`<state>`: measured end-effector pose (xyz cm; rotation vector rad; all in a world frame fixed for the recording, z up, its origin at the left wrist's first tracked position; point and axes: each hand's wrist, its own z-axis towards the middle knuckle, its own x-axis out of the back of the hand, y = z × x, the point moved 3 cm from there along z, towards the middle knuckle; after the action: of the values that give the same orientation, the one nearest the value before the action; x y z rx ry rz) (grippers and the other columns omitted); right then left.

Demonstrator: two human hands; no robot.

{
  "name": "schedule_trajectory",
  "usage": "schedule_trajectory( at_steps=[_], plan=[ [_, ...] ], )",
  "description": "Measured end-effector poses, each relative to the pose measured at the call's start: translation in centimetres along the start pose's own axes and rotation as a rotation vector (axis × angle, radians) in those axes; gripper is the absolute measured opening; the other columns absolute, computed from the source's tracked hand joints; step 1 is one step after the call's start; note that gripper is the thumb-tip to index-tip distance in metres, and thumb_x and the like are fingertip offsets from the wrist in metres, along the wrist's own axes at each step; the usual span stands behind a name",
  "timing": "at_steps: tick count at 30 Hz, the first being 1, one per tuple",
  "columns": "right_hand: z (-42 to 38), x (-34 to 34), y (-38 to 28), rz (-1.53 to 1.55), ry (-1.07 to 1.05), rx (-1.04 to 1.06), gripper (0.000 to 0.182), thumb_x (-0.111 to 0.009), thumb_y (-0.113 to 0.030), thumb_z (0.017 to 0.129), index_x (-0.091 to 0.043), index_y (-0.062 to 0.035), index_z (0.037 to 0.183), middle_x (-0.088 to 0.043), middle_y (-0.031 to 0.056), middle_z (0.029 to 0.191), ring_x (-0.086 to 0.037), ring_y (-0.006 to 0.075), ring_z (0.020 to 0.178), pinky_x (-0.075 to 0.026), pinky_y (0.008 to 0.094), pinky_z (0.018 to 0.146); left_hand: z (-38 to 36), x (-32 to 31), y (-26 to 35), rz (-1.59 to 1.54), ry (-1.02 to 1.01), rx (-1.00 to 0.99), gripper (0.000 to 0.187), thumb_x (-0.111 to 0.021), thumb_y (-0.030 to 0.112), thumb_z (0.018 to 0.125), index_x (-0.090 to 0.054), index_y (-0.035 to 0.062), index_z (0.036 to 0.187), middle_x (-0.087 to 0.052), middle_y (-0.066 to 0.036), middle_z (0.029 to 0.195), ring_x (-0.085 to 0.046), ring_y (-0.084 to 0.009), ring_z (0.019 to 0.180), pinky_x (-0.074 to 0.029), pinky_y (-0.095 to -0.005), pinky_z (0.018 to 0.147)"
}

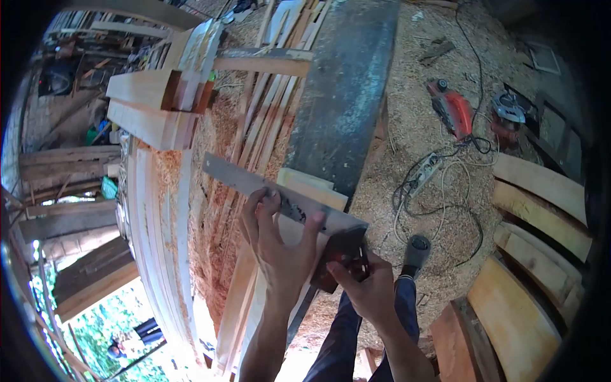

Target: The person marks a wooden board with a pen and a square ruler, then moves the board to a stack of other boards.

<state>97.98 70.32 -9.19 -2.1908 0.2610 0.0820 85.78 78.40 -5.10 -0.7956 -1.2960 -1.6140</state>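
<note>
A carpenter's try square [235, 179] with a long metal blade and a dark stock lies slantwise over a pale piece of wood [312, 184] at the near end of a dark, worn bench plank [344, 89]. My left hand [280, 251] grips the blade, fingers curled at its far side and thumb pressed on its face. Around the dark stock at the blade's right end, my right hand [369, 283] is closed, thumb on top. A thin dark item shows by its fingers, too small to name.
Long wood strips [273, 108] run left of the bench plank. On the sawdust floor lie a red power tool [453, 109], a circular saw [509, 111], and a power strip [425, 172] with tangled cords. Thick boards [519, 296] line the right; stacked beams [143, 92] stand at left.
</note>
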Motion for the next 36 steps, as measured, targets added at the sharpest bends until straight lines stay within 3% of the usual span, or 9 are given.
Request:
schedule_trajectory(
  at_steps=[7, 11, 20, 23, 25, 28, 31, 32, 36],
  plan=[
    [0.8, 1.0, -1.3, 0.000, -0.046, 0.032, 0.026, -0.067, -0.023, 0.079, -0.063, -0.0019, 0.094, -0.057, 0.0004, 0.060, -0.037, 0.0036, 0.044, -0.030, 0.0220, 0.042, -0.9, -1.5, -0.7, -0.376, -0.044, 0.182, 0.054, -0.078, 0.015, 0.067, -0.047, 0.0016, 0.109, -0.032, -0.012, 0.126, -0.041, -0.0283, 0.114, -0.046, -0.0416, 0.090],
    [1.7, 1.6, -0.6, 0.200, 0.020, -0.022, 0.027, -0.065, -0.022, 0.081, -0.062, -0.0017, 0.099, -0.058, -0.0019, 0.064, -0.038, 0.0021, 0.048, -0.030, 0.0202, 0.044, -0.9, -1.5, -0.7, -0.342, -0.077, 0.192, 0.055, -0.078, 0.014, 0.067, -0.046, 0.0018, 0.110, -0.030, -0.011, 0.127, -0.040, -0.0267, 0.117, -0.045, -0.0417, 0.089],
    [3.0, 1.9, 0.3, 0.380, -0.231, 0.069, 0.036, -0.064, -0.022, 0.084, -0.057, -0.0022, 0.113, -0.058, -0.0030, 0.075, -0.040, 0.0008, 0.055, -0.032, 0.0187, 0.049, -1.0, -1.4, -0.2, -0.190, -0.090, 0.228, 0.054, -0.077, 0.014, 0.068, -0.046, 0.0016, 0.111, -0.030, -0.010, 0.127, -0.039, -0.0262, 0.117, -0.045, -0.0400, 0.088],
    [3.0, 2.8, 0.0, 0.318, -0.235, -0.010, 0.030, -0.057, -0.022, 0.088, -0.058, -0.0003, 0.108, -0.059, -0.0006, 0.079, -0.039, 0.0021, 0.057, -0.033, 0.0192, 0.051, -1.0, -1.4, -0.7, -0.302, -0.036, 0.241, 0.055, -0.078, 0.015, 0.066, -0.047, 0.0015, 0.109, -0.031, -0.010, 0.127, -0.040, -0.0266, 0.116, -0.045, -0.0398, 0.089],
    [3.7, 5.6, -0.3, 0.392, 0.177, 0.093, 0.034, -0.045, -0.029, 0.093, -0.059, 0.0017, 0.099, -0.058, 0.0014, 0.082, -0.040, 0.0047, 0.059, -0.034, 0.0200, 0.054, -0.9, -1.4, -0.8, -0.331, -0.045, 0.238, 0.055, -0.080, 0.016, 0.064, -0.048, 0.0019, 0.107, -0.032, -0.010, 0.126, -0.041, -0.0267, 0.116, -0.045, -0.0392, 0.090],
    [4.3, 8.5, -4.8, 0.128, 0.161, 0.346, 0.053, -0.029, -0.044, 0.095, -0.057, 0.0013, 0.090, -0.058, 0.0065, 0.077, -0.045, 0.0085, 0.060, -0.034, 0.0212, 0.054, -0.9, -1.4, -1.9, -0.308, -0.008, 0.184, 0.057, -0.081, 0.016, 0.061, -0.049, 0.0024, 0.107, -0.036, -0.012, 0.124, -0.044, -0.0276, 0.112, -0.045, -0.0394, 0.087],
    [4.3, 7.2, -7.4, 0.166, -0.155, 0.129, 0.054, -0.028, -0.044, 0.096, -0.057, 0.0014, 0.090, -0.057, 0.0071, 0.072, -0.047, 0.0087, 0.059, -0.035, 0.0210, 0.054, -0.4, -0.1, -0.8, -0.186, 0.021, 0.158, 0.062, -0.083, 0.019, 0.058, -0.051, 0.0010, 0.107, -0.040, -0.015, 0.122, -0.047, -0.0301, 0.110, -0.044, -0.0408, 0.087],
    [4.9, 6.4, -7.8, 0.221, -0.259, 0.212, 0.044, -0.039, -0.037, 0.095, -0.057, 0.0026, 0.092, -0.057, 0.0065, 0.070, -0.051, 0.0091, 0.060, -0.037, 0.0210, 0.055, -0.2, 0.1, -0.6, -0.151, 0.018, 0.143, 0.061, -0.083, 0.021, 0.057, -0.052, 0.0007, 0.106, -0.042, -0.016, 0.120, -0.048, -0.0319, 0.108, -0.044, -0.0411, 0.086],
    [5.8, 3.2, -10.7, -0.018, -0.301, 0.149, 0.023, -0.055, -0.014, 0.089, -0.058, 0.0043, 0.102, -0.062, 0.0075, 0.078, -0.057, 0.0113, 0.069, -0.044, 0.0227, 0.063, 0.5, 1.0, -0.8, -0.146, 0.037, 0.188, 0.059, -0.083, 0.027, 0.055, -0.057, 0.0016, 0.101, -0.046, -0.016, 0.118, -0.049, -0.0342, 0.104, -0.043, -0.0423, 0.083]
  ],
)
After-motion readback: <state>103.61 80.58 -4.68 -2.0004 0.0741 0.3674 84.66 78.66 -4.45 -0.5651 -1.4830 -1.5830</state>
